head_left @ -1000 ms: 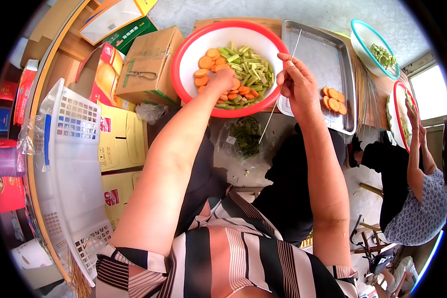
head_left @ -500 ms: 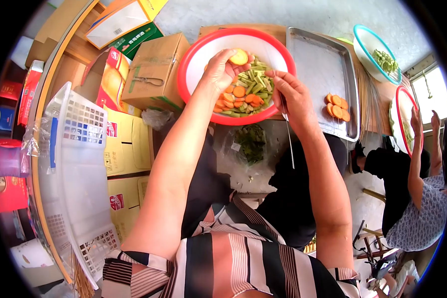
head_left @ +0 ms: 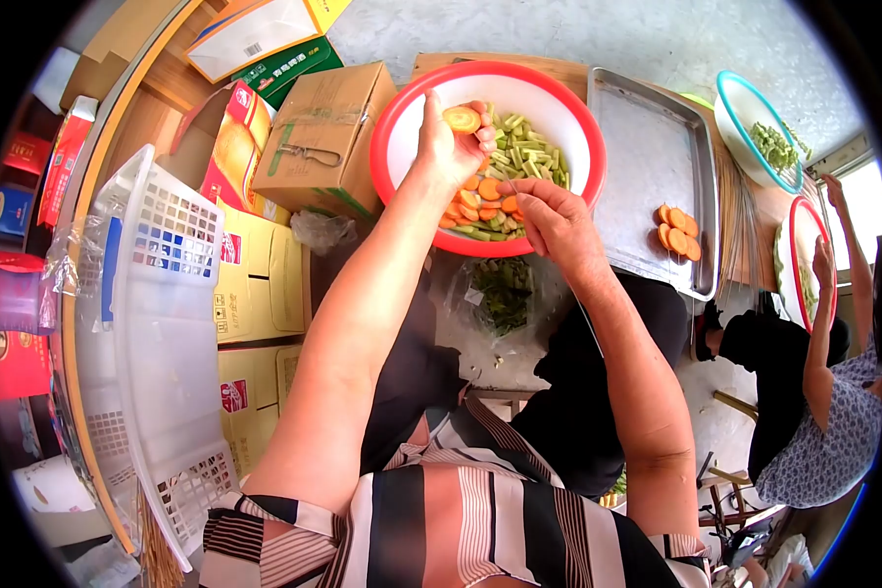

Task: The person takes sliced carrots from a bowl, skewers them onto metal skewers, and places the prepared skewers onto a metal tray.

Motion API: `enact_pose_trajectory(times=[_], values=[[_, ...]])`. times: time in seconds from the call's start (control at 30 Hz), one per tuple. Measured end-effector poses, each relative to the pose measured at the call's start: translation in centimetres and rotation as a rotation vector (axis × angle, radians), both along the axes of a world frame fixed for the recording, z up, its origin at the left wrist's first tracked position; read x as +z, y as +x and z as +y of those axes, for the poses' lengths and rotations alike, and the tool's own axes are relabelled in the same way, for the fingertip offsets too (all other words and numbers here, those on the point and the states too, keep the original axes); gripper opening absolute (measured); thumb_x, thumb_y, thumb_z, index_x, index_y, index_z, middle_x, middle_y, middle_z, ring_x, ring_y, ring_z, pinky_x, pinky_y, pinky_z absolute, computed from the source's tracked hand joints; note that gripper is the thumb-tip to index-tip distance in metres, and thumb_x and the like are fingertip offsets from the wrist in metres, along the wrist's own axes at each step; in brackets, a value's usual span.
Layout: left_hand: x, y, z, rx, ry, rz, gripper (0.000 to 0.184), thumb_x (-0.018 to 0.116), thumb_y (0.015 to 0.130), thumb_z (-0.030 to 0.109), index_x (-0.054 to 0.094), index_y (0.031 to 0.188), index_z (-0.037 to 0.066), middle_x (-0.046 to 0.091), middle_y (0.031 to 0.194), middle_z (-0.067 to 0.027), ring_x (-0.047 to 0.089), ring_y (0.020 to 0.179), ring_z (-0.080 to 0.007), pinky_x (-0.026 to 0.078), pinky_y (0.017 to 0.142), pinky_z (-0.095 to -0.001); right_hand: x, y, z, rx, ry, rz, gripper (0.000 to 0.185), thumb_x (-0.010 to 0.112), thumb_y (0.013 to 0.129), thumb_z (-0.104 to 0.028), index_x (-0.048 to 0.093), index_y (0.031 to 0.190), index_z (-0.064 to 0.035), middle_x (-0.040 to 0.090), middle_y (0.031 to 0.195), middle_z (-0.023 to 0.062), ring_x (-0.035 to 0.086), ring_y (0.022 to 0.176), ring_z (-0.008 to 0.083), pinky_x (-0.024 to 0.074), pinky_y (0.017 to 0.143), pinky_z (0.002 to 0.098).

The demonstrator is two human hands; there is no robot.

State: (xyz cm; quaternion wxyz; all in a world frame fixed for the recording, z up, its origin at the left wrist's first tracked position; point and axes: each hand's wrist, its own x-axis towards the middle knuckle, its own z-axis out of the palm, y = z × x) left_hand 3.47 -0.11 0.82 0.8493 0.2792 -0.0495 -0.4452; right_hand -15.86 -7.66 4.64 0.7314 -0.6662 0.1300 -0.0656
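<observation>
A carrot slice (head_left: 463, 120) is held by the left hand (head_left: 448, 147), palm up and fingers curled about it; how firmly it is gripped cannot be told. This hand is held over the ten o'clock part of a red-rimmed basin (head_left: 598, 147), which is set near twelve o'clock in the view. By the right hand (head_left: 553, 225), at the basin's five o'clock rim, a thin skewer (head_left: 590, 326) is pinched between thumb and fingertips, its lower end seen beyond the wrist. In the basin, orange carrot pieces (head_left: 481, 199) are heaped toward six o'clock and cut green stalks (head_left: 531, 149) toward three. At two o'clock is placed a metal tray (head_left: 647, 137), where a cluster of carrot rounds (head_left: 678, 233) is laid at its five o'clock side. Farther out at two o'clock, leafy greens (head_left: 774, 149) are contained in a teal-rimmed bowl (head_left: 740, 106). At three o'clock another red-rimmed bowl (head_left: 792, 240) is partly hidden by a co-worker's hand (head_left: 824, 263). Below the first basin, dark leaves (head_left: 505, 296) are held in a clear plastic bag (head_left: 473, 294).
</observation>
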Motion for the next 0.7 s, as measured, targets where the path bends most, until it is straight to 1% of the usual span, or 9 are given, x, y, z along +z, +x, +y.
enact_pose_trajectory(times=[0.23, 0.7], values=[[0.4, -0.42, -0.25, 0.005, 0.004, 0.046, 0.075, 0.018, 0.09, 0.064, 0.054, 0.081, 0.0, 0.05, 0.07, -0.0095, 0.043, 0.06, -0.0186, 0.036, 0.053, -0.0294, 0.22, 0.14, 0.21, -0.006, 0.01, 0.036, 0.025, 0.046, 0.091, -0.011, 0.06, 0.107, 0.0014, 0.041, 0.056, -0.0058, 0.035, 0.046, 0.0032, 0.0285, 0.043, 0.0194], [0.35, -0.48, -0.45, 0.035, 0.005, 0.066, 0.075, 0.017, 0.09, 0.065, 0.053, 0.08, 0.0, 0.049, 0.07, -0.0097, 0.044, 0.06, -0.0186, 0.037, 0.053, -0.0293, 0.03, 0.3, 0.22, -0.008, 0.009, 0.042, 0.025, 0.045, 0.091, -0.011, 0.059, 0.107, 0.0018, 0.041, 0.057, -0.0054, 0.035, 0.046, 0.0036, 0.0284, 0.042, 0.0197]])
